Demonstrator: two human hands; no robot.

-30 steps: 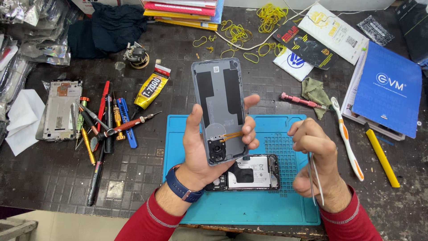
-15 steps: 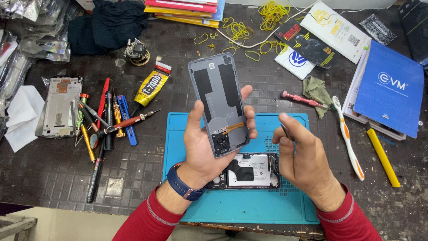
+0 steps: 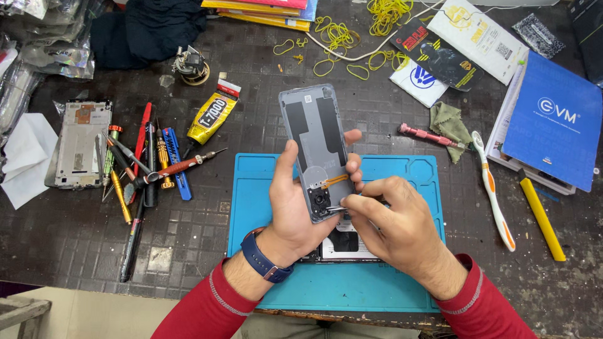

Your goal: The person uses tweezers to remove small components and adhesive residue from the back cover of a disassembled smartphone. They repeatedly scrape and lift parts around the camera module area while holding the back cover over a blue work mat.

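My left hand [image 3: 296, 210] holds a grey phone back cover [image 3: 316, 141] upright over the blue work mat [image 3: 264, 182], inner side facing me, with black patches and an orange flex strip near its camera module. My right hand [image 3: 389, 226] pinches metal tweezers [image 3: 337, 208], whose tip touches the cover's lower edge by the camera module. An opened phone body [image 3: 344, 245] lies on the mat under both hands, mostly hidden.
Screwdrivers and pens [image 3: 144, 166] lie in a pile left of the mat, beside a bare phone frame [image 3: 78, 144] and a yellow glue tube [image 3: 212, 116]. A pink screwdriver [image 3: 430, 135], toothbrush [image 3: 493, 188], yellow stick [image 3: 541, 213] and blue booklet [image 3: 553, 119] lie right.
My right hand rose from the mat's right side and came left to the cover, bringing the tweezers to its camera end. The cover has tilted slightly.
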